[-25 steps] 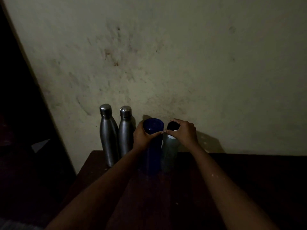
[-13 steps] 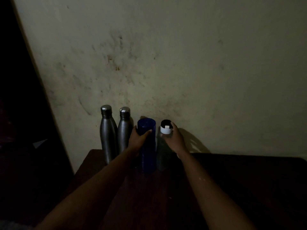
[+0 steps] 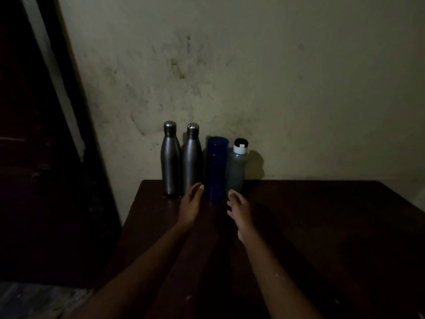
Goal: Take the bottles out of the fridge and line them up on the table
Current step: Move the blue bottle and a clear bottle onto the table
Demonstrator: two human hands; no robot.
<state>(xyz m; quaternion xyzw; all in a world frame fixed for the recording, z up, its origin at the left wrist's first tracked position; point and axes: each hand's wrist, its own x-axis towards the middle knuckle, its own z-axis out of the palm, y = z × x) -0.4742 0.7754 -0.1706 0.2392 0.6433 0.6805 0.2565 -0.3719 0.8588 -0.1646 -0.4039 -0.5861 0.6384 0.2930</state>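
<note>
Several bottles stand upright in a row at the back of the dark wooden table (image 3: 322, 226), against the wall. From the left: a steel bottle (image 3: 170, 158), a second steel bottle (image 3: 192, 157), a dark blue cylindrical bottle (image 3: 216, 168) and a clear bottle with a white and black cap (image 3: 236, 168). My left hand (image 3: 191, 203) hovers open just in front of the second steel bottle and the blue one, holding nothing. My right hand (image 3: 238, 207) is open in front of the clear bottle, apart from it.
A stained pale wall (image 3: 253, 77) rises right behind the bottles. At the left a dark doorway or door frame (image 3: 46, 134) runs beside the table's left edge. The room is dim.
Both hands have let go of the blue and the clear bottle and drawn back toward me, down to the tabletop. The bottles stay standing in the row.
</note>
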